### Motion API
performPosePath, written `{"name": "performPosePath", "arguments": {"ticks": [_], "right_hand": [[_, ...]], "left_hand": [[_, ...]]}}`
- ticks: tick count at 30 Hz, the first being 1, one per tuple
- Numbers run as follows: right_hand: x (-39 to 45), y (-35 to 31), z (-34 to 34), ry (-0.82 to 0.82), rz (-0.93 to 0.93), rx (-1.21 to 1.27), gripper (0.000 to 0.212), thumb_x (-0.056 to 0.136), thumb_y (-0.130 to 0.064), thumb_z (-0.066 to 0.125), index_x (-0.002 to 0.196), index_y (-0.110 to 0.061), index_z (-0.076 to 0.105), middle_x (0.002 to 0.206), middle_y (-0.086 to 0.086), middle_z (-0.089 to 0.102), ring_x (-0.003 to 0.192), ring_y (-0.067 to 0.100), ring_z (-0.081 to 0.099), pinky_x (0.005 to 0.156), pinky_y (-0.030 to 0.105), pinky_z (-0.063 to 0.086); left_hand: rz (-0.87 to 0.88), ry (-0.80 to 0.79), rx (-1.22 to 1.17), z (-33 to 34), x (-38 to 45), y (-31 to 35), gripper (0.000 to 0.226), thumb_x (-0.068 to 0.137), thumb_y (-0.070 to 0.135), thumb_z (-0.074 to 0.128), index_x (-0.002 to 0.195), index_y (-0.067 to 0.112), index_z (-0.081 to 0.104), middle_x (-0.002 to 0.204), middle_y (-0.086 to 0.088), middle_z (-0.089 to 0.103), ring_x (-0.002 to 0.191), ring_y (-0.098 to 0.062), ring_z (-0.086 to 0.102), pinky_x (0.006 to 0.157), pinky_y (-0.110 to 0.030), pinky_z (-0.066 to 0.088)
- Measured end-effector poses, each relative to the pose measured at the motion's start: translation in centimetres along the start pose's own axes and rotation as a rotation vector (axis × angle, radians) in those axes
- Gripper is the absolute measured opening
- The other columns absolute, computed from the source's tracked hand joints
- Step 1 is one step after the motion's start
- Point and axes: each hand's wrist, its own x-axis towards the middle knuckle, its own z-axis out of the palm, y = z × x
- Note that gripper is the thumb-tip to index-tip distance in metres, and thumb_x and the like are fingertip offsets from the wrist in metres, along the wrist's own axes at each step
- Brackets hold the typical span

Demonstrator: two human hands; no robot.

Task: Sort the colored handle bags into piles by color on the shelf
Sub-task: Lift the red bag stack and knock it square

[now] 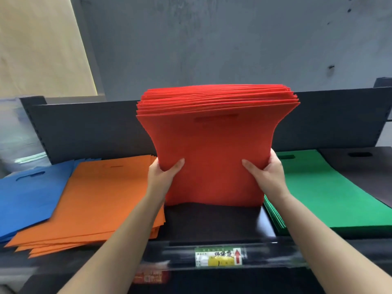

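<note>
Both bare forearms extended forward and upward, left hand (164, 174) and right hand (267, 169) each gripping a side edge, thumbs forward, fingers hidden behind.

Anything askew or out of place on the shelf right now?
Yes. The orange pile is fanned out, its lower bags sticking out unevenly past the shelf's front edge. The red stack, held upright by both hands, splays apart at the top. Green pile lies neat.

A held bag stack (214, 149) stands on the shelf (212, 225) between flat piles (101, 198).
</note>
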Motion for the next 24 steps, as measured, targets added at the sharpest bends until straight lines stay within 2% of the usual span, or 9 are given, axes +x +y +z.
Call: {"name": "performPosePath", "arguments": {"ticks": [3,5,9,12,15,18,21,24], "right_hand": [[0.6,-1.5,0.1,0.063,-0.036,-0.104,0.034,0.075,-0.01,0.078,0.099,-0.022,0.057,0.094,-0.003,0.066,0.09,0.02,0.064,0.084,0.038,0.052],[1.8,-2.7,-0.1,0.035,0.0,-0.158,0.031,0.075,-0.012,0.077,0.099,-0.019,0.06,0.098,0.003,0.067,0.093,0.024,0.065,0.085,0.042,0.052],[3.8,-3.8,-0.7,-0.136,0.107,-0.224,0.03,0.074,-0.012,0.078,0.101,-0.017,0.065,0.103,0.008,0.07,0.096,0.026,0.066,0.089,0.045,0.053],[3.6,-2.8,-0.5,-0.217,0.172,-0.291,0.03,0.073,-0.01,0.079,0.101,-0.011,0.068,0.104,0.011,0.07,0.096,0.028,0.067,0.091,0.045,0.052],[2.6,-0.9,-0.6,-0.259,0.246,-0.377,0.03,0.074,-0.011,0.079,0.102,-0.007,0.069,0.104,0.015,0.07,0.097,0.03,0.066,0.091,0.046,0.051],[2.0,0.9,-0.8,-0.311,0.328,-0.468,0.027,0.075,-0.019,0.08,0.098,-0.008,0.071,0.102,0.013,0.071,0.095,0.028,0.066,0.088,0.04,0.052],[1.7,2.0,-0.7,-0.327,0.364,-0.629,0.038,0.075,-0.032,0.08,0.098,-0.005,0.069,0.101,0.011,0.069,0.094,0.027,0.064,0.077,0.03,0.048],[1.3,2.4,-0.6,-0.36,0.362,-0.819,0.048,0.076,-0.041,0.076,0.102,-0.002,0.063,0.104,0.014,0.066,0.098,0.03,0.059,0.072,0.031,0.042]], "left_hand": [[0.129,0.01,0.128,0.4,0.1,1.3,0.017,0.082,0.011,0.072,0.081,0.027,0.066,0.068,0.02,0.069,0.065,0.008,0.064,0.06,-0.011,0.05],[0.17,0.001,0.213,0.5,0.7,2.6,0.017,0.082,0.015,0.073,0.077,0.029,0.066,0.072,0.018,0.068,0.068,0.001,0.065,0.067,-0.018,0.053],[0.068,-0.017,0.336,-0.1,2.1,3.6,0.007,0.08,0.021,0.075,0.077,0.02,0.069,0.08,0.0,0.07,0.077,-0.02,0.068,0.079,-0.038,0.056],[-0.042,-0.059,0.378,-0.4,1.9,2.6,0.019,0.08,0.017,0.075,0.091,0.003,0.071,0.093,-0.018,0.071,0.089,-0.033,0.068,0.084,-0.048,0.054],[-0.151,-0.098,0.435,-0.5,1.2,0.9,0.025,0.08,0.018,0.075,0.094,-0.001,0.07,0.095,-0.019,0.07,0.088,-0.033,0.067,0.084,-0.045,0.054],[-0.284,-0.125,0.461,-0.4,1.0,-0.6,0.028,0.08,0.023,0.076,0.094,-0.001,0.069,0.093,-0.016,0.069,0.082,-0.03,0.065,0.076,-0.036,0.052],[-0.389,-0.148,0.478,-0.4,1.0,-1.8,0.03,0.08,0.026,0.075,0.098,0.005,0.066,0.094,-0.012,0.068,0.081,-0.028,0.064,0.071,-0.033,0.051],[-0.482,-0.188,0.527,-0.7,0.9,-2.8,0.034,0.08,0.03,0.075,0.101,0.006,0.062,0.09,-0.009,0.066,0.075,-0.023,0.062,0.059,-0.029,0.046]]}}
